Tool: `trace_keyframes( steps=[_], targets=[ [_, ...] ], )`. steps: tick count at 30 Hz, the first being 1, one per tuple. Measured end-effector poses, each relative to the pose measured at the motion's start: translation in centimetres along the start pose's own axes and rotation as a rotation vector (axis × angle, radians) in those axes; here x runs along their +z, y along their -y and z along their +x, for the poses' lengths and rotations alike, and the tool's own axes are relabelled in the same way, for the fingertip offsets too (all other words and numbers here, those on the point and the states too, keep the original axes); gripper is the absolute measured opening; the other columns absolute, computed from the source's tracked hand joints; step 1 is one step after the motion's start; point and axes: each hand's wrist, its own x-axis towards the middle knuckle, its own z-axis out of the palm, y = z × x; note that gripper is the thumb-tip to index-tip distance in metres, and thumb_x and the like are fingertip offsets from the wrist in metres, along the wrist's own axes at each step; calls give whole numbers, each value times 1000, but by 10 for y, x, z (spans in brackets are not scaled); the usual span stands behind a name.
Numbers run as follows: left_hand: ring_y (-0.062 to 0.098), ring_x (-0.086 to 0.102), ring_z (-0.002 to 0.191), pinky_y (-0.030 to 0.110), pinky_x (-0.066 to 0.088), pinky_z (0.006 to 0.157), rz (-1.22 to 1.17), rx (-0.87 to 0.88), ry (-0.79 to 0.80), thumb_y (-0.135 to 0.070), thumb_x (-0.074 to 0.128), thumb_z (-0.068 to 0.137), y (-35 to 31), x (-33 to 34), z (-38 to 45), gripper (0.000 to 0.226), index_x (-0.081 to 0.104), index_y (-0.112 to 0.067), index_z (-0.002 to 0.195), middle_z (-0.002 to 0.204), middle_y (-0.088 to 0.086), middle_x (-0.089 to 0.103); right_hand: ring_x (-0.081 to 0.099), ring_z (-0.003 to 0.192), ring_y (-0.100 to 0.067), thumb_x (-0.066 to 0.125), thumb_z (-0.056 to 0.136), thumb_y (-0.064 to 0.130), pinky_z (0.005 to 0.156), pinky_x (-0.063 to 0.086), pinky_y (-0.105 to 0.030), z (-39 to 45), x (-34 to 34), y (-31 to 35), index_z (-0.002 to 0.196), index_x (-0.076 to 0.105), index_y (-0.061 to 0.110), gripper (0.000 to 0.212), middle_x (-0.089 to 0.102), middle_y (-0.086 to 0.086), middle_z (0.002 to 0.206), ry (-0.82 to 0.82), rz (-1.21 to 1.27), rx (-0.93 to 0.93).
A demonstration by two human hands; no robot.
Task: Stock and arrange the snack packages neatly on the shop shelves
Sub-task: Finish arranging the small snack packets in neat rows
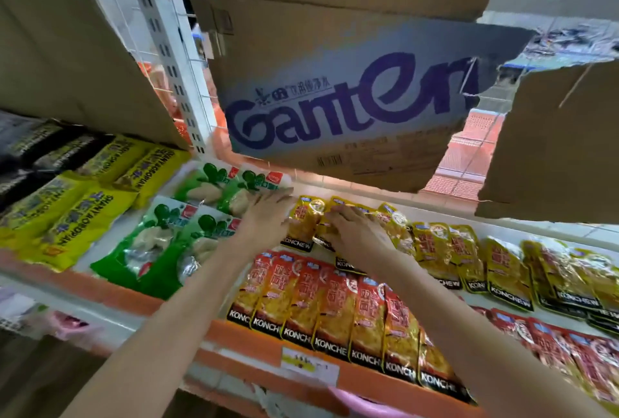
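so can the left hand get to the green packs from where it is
Probably yes: the left hand rests on the yellow packs right beside the green packs, and nothing lies between them; the cardboard box hangs well above.

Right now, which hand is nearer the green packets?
Left. The left hand lies beside the green packets, at their right edge. The right hand rests farther right, on the yellow Konchew packets.

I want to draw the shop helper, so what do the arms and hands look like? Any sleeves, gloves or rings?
Both arms are bare as far as the picture shows, with no sleeves in view. The left hand and the right hand wear no gloves. I can see no watch, bracelet or ring, though the fingers are a bit blurred, so a thin ring could be missed.
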Motion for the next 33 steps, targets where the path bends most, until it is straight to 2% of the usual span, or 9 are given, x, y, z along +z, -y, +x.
trace_keyframes(
  steps=[3, 6, 11, 15, 17, 20, 23, 28, 33],
  targets=[
    [13, 5, 145, 39, -1, 117, 120, 102, 215, -44, 44, 95, 13, 9, 14, 63, 17, -24, 149, 158, -4, 9, 31, 134, -27, 44, 88, 57, 109, 22, -43, 22, 3, 10, 139, 34, 13, 68, 34, -8, 147, 140, -94, 95],
    [12, 8, 144, 38, -2, 116, 110, 115, 258, -47, 43, 94, 21, 18, 15, 65, 14, -27, 149, 158, -4, 11, 32, 133, -30, 47, 81, 68, 110, 23, -44, 29, 4, 18, 142, 27, 6, 89, 36, -14, 145, 235, -217, 124],
    [14, 12, 144, 36, 1, 116, 98, 148, 204, -42, 45, 95, 21, 13, 18, 64, 17, -22, 149, 157, -1, 14, 42, 125, -31, 36, 96, 38, 106, 25, -40, 35, 11, 21, 135, 38, 9, 49, 49, -15, 134, 82, -324, 75],
    [18, 12, 144, 34, 8, 115, 43, 145, 233, -36, 46, 95, 19, 11, 24, 63, 17, -19, 149, 158, 2, 11, 61, 101, -30, 54, 78, 65, 94, 41, -38, 26, 27, 35, 93, 65, 7, 61, 69, -12, 100, -100, -203, -17],
    [19, 10, 144, 34, 9, 116, 25, 137, 252, -33, 47, 95, 18, 11, 25, 64, 16, -17, 149, 158, 4, 10, 65, 96, -28, 57, 76, 65, 84, 49, -36, 20, 30, 37, 81, 66, 9, 57, 71, -9, 97, -156, -117, -51],
    [21, 6, 145, 36, 12, 116, 6, 142, 249, -27, 46, 95, 17, 12, 28, 63, 17, -12, 148, 158, 6, 5, 64, 101, -26, 46, 89, 49, 82, 51, -35, 12, 27, 28, 94, 69, 10, 45, 68, -8, 111, -204, 38, -119],
    [21, 4, 145, 33, 10, 116, -100, 179, 202, -25, 41, 97, 8, 15, 31, 58, 18, -8, 148, 158, 7, 7, 52, 115, -26, 47, 95, 34, 91, 44, -36, 2, 23, 12, 119, 58, 13, 35, 60, -5, 124, -252, 80, -16],
    [22, 2, 145, 37, 8, 117, -72, 241, 234, -55, 42, 91, 0, 29, 29, 74, 15, -18, 149, 158, 3, 5, 32, 130, -26, 41, 96, 37, 102, 31, -35, -4, 24, -9, 133, 43, 15, 44, 41, -4, 141, -69, -47, 208],
    [24, 1, 145, 40, 10, 116, -49, 202, 238, -59, 46, 88, -3, 29, 30, 80, 18, -16, 148, 158, 5, 2, 25, 134, -28, 45, 94, 39, 105, 28, -38, 5, 14, -17, 136, 36, 14, 50, 31, -9, 147, -4, -28, 342]
  ],
)
